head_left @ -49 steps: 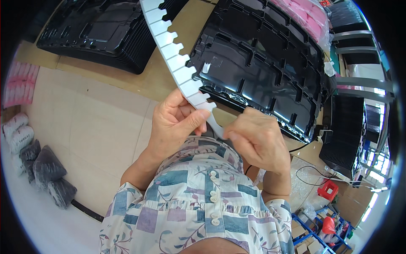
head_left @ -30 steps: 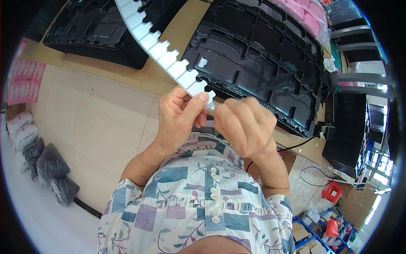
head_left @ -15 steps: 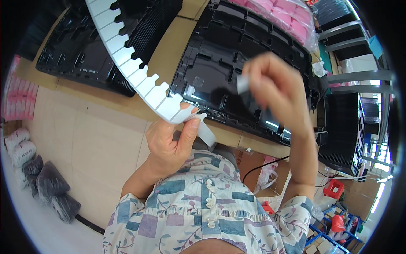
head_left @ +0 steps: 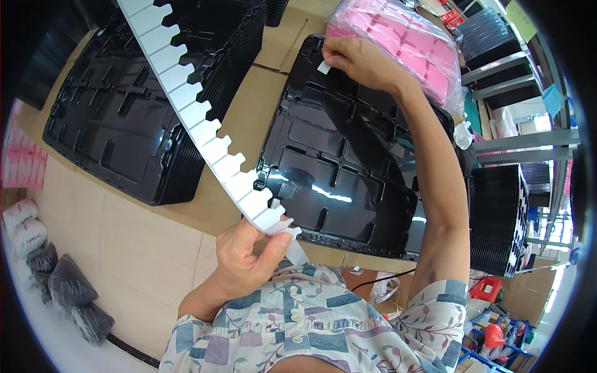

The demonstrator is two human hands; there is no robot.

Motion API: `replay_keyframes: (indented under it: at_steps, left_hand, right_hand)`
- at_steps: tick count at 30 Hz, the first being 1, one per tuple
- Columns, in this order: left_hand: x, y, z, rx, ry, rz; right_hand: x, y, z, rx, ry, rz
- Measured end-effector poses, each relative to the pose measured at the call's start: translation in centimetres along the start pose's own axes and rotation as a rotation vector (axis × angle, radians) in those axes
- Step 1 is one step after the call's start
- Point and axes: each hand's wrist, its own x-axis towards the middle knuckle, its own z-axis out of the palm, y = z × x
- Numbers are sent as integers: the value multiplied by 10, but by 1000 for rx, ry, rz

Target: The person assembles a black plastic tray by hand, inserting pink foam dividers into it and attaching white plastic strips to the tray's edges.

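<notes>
My left hand (head_left: 250, 253) is closed, thumb pressed over the near end of a long strip of white tabbed stickers (head_left: 199, 118). The strip rises in a curve toward the upper left, and its short tail hangs below my thumb. Out at the far left corner of a black moulded plastic tray (head_left: 354, 168), my right hand (head_left: 357, 61) pinches one small white sticker (head_left: 324, 67). That sticker lies at or just above the tray's far edge; I cannot tell if it touches. Another small pale tab (head_left: 275, 203) shows at the tray's near left edge.
A tall stack of black trays (head_left: 124, 137) stands to the left on brown cardboard (head_left: 239, 118). Beyond the tray lie pink pieces in clear plastic (head_left: 404, 37). More stacked black trays (head_left: 497, 217) and metal rails (head_left: 522, 144) are at right.
My right hand has reached away from me to the tray's far left corner, carrying the small sticker. My left hand still holds the strip. The whole view has shifted, showing more of the far side.
</notes>
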Motion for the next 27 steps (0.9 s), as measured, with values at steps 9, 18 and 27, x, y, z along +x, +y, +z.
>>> replay_keyframes:
  at_steps: [9, 18, 27]
  left_hand:
    - [3, 3, -6, 9, -55, 35]
    - [10, 12, 0, 27, -49, -7]
    - [14, 15, 2, 97, -49, -8]
  right_hand:
    - [8, 3, 21, -132, 105, -21]
    - [6, 0, 19, 47, 106, 58]
    - [1, -10, 35, -323, 326, -103]
